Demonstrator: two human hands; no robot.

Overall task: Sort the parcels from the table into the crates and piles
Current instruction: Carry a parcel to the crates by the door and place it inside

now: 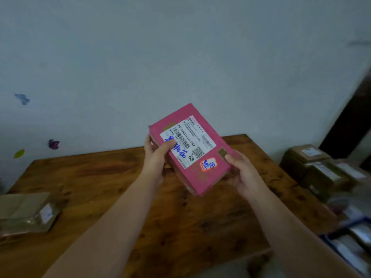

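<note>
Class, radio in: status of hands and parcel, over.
Left hand, right hand both gripping flat pink cardboard parcel. Held above brown wooden table. Nothing blocking.

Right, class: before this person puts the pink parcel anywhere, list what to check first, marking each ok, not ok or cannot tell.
1. Pink parcel gripped by left hand and right hand: ok.
2. Shipping label faces the camera: ok.
3. Parcel raised off the table: ok.
4. Room in the blue crate at right: cannot tell, blurred.
5. Table sorted: not ok, a brown parcel lies at left.
</note>
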